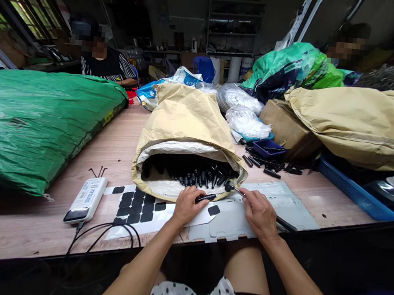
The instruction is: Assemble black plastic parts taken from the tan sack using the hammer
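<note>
A tan sack point(186, 118) lies on the table with its mouth toward me, showing its white lining and many small black cylindrical parts point(202, 178) inside. My left hand point(189, 206) is closed on a black part point(205, 198) in front of the sack's mouth. Closed too, my right hand point(259, 212) grips a thin metal rod with a dark round end point(230, 187) by the sack's right lip. A black rod point(286, 223) extends right from beneath the right hand. White sheets with black square stickers point(136, 207) lie to the left of my hands.
A green sack point(37, 126) fills the left side, near a white device point(86, 200) with cables. Rightward are loose black parts point(271, 173), a purple tray point(269, 149), a cardboard box point(286, 129), a blue basket point(358, 188) and another tan sack point(361, 122). Two people sit across.
</note>
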Motion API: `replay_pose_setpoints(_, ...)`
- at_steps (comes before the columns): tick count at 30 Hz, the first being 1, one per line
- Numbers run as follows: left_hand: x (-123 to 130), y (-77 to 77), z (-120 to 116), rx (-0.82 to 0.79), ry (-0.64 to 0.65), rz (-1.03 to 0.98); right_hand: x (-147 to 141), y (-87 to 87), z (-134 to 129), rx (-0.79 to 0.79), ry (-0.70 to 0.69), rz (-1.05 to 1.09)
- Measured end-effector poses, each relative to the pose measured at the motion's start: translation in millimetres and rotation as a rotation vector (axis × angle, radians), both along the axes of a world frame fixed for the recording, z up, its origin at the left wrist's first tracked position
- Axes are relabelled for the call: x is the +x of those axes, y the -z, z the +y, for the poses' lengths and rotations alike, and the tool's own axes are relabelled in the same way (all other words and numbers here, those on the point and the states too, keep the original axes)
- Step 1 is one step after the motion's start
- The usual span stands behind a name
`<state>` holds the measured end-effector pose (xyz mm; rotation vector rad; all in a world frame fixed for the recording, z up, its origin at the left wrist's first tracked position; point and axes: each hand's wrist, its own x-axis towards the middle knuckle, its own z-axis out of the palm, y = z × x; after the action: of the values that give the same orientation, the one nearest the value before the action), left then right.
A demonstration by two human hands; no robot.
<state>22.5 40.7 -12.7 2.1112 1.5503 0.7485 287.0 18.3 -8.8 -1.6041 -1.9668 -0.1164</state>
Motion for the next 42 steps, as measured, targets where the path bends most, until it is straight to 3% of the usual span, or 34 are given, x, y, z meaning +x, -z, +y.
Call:
replay_pose_setpoints(6, 1, 2.1, 0, 0.005, -0.011, -0.005, -29, -18.1, -23, -0.018, -0.137, 0.288)
replay_pose_setpoints(11, 1, 5.3, 0, 0.028, -0.006, -0.029, -50, -20.4, -37, -0.052, -0.125, 0.249)
replay_pose_setpoints(19, 1, 4.2, 1, 0.008, -0.019, -0.022, -51, -7.3, -39, -0.063, -0.08, 0.128)
replay_pose_setpoints(27, 1, 3.4, 1, 0.002, -0.018, -0.01, -67, -7.6, -38, -0.074, -0.166, 0.112)
replay_pose_setpoints(31, 1, 3.3, 1, -0.028, -0.023, -0.022, -53, -8.3, -29, -0.058, -0.098, 0.143)
replay_pose_setpoints(35, 1, 3.5, 2, -0.024, -0.029, -0.023, -17, -6.4, -10, 0.033, -0.016, 0.083)
replay_pose_setpoints(39, 2, 1.1, 1, -0.017, -0.03, -0.02, 14, 7.5, 3, 0.032, -0.065, -0.1)
replay_pose_setpoints(42, 1, -0.1, 0, -0.023, -0.024, -0.013, 21, 18.4, 4, 0.057, -0.079, -0.157)
